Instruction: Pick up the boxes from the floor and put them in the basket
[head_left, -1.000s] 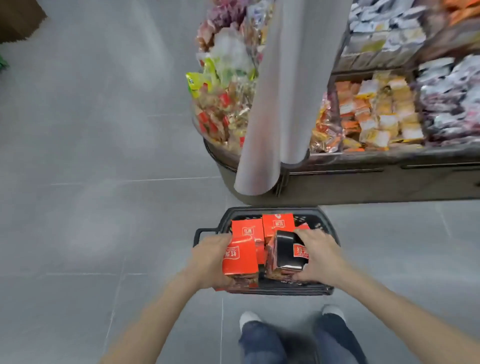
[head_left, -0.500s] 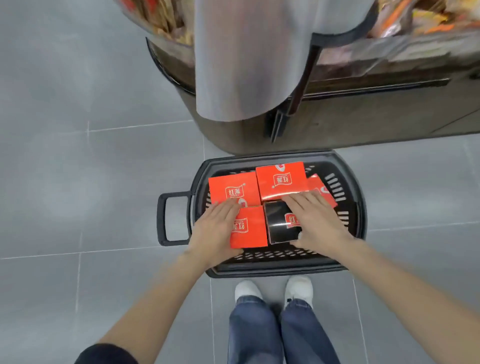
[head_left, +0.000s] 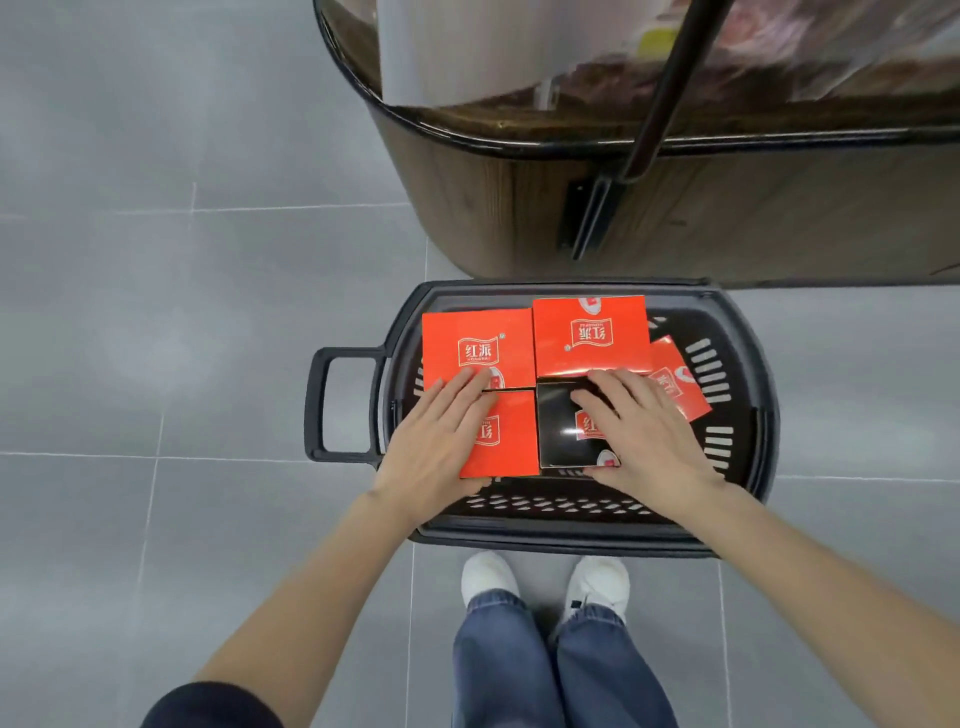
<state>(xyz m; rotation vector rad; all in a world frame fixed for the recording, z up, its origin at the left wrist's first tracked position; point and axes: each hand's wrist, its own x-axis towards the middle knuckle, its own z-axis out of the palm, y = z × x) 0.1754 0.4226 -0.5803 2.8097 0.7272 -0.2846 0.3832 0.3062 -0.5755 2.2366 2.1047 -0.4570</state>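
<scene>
A black plastic basket (head_left: 571, 540) stands on the grey tiled floor with several boxes in it. My left hand (head_left: 436, 441) lies over a red box (head_left: 511, 441) at the front left, fingers flat on top and thumb at its near edge. Beside it sits a black box (head_left: 558, 426), which my right hand (head_left: 644, 436) covers, thumb at its front edge. Behind them lie two flat red boxes, one on the left (head_left: 478, 343) and one on the right (head_left: 589, 332). A tilted red box (head_left: 675, 374) pokes out under my right hand.
A wooden display stand (head_left: 675, 218) with a black pole (head_left: 665, 93) rises just behind the basket. The basket's handle (head_left: 317, 405) sticks out to the left. My white shoes (head_left: 488, 577) stand right at the basket's near rim. Grey floor tiles spread to the left.
Both hands have brought the red box and the black box down into the basket, where they lie flat. My view has tipped down, so the shelves of goods have left the frame.
</scene>
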